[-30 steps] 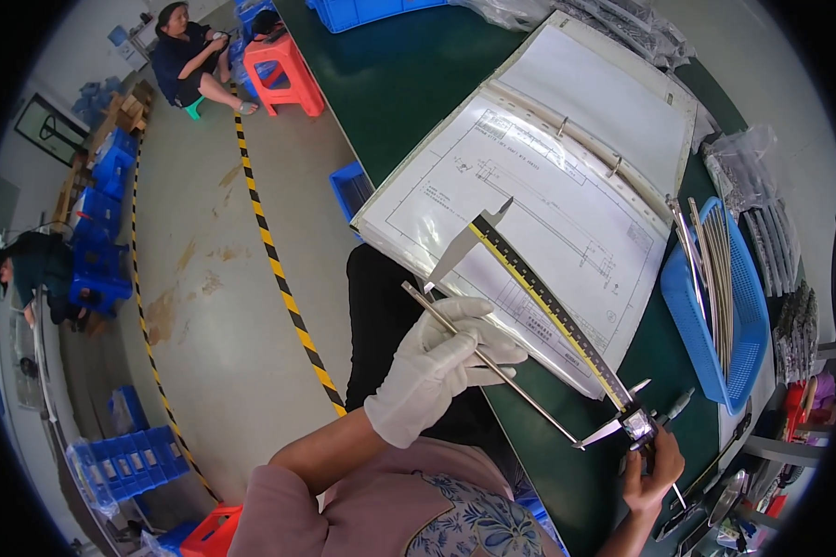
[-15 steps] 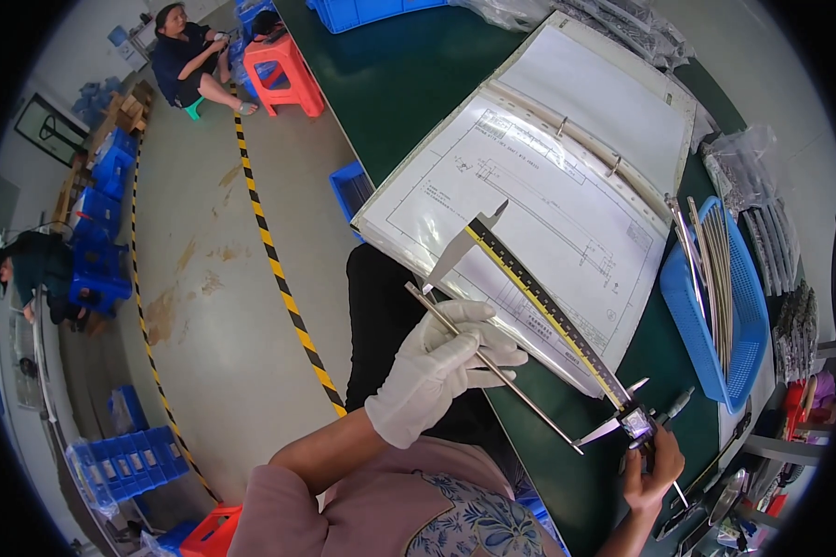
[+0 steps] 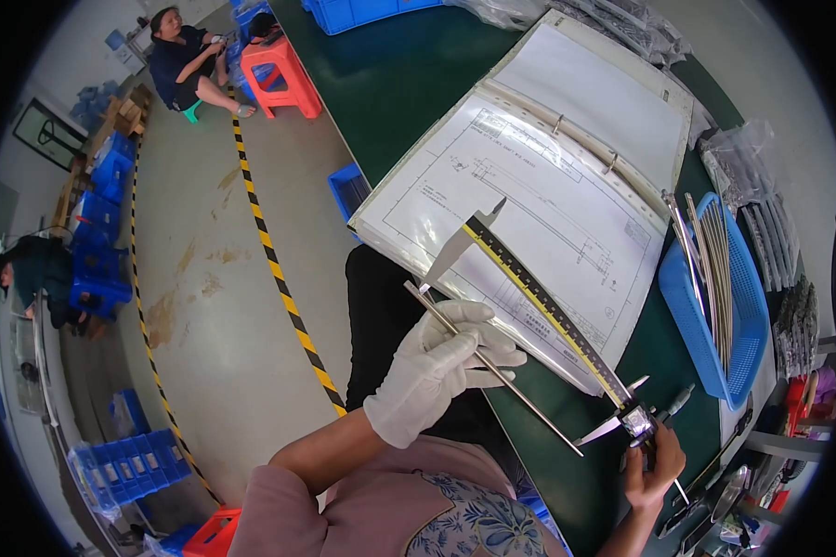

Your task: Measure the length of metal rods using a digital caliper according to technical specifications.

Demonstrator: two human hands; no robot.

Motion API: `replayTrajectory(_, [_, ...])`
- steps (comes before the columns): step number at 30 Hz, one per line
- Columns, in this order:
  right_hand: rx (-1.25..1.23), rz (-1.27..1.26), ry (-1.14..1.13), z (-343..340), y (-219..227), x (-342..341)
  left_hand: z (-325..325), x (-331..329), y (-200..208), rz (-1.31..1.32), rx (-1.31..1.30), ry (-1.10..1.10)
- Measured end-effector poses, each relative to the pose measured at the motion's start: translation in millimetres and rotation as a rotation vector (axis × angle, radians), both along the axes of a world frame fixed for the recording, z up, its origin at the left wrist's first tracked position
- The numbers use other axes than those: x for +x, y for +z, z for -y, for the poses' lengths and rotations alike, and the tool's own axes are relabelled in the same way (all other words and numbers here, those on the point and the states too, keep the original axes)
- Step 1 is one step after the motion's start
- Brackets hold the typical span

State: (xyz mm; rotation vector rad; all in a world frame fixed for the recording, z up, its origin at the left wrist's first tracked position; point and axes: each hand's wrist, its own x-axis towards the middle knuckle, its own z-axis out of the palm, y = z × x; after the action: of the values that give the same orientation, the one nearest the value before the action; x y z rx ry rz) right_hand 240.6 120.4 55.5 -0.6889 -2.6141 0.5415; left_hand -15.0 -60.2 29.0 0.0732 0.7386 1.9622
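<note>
My left hand (image 3: 437,369), in a white glove, is closed round a thin metal rod (image 3: 541,416) that slants down to the right. Bare, my right hand (image 3: 655,469) grips a digital caliper (image 3: 548,311) at its display end. The caliper's jaws are spread wide along the rod, the far jaw by its upper end and the sliding jaw by its lower end. Whether both jaws touch the rod I cannot tell. Beneath the caliper lies an open ring binder (image 3: 492,209) with a technical drawing in a clear sleeve.
A blue basket (image 3: 748,348) of metal rods stands right of the binder on the green table (image 3: 367,102). Bagged rods (image 3: 771,241) lie beyond it, and tools (image 3: 715,492) at the lower right. A person (image 3: 186,60) sits by a red stool (image 3: 283,79); another person (image 3: 37,274) is at far left.
Both hands, the rod and the caliper stay almost where they were. The whole view has shifted very slightly.
</note>
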Motion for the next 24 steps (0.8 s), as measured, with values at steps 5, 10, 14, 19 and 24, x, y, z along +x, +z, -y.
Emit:
replayTrajectory(5, [0.018,-0.014,0.012,0.7,1.2,-1.1,-0.2,0.1,1.2,-0.001,-0.003,0.002])
replayTrajectory(10, [0.039,-0.04,0.016,0.2,-0.2,-2.1,0.4,0.2,1.2,0.001,-0.005,0.005])
replayTrajectory(14, [0.026,-0.029,0.01,-0.4,-0.8,-2.0,0.0,-0.5,1.0,0.006,-0.011,0.005])
replayTrajectory(19, [0.016,-0.024,-0.002,-1.3,-1.5,-2.2,-0.8,-0.9,2.1,0.011,-0.022,0.007])
replayTrajectory(24, [0.012,-0.02,0.001,-1.4,-2.5,-1.0,-1.1,0.1,3.5,-0.001,-0.029,0.009])
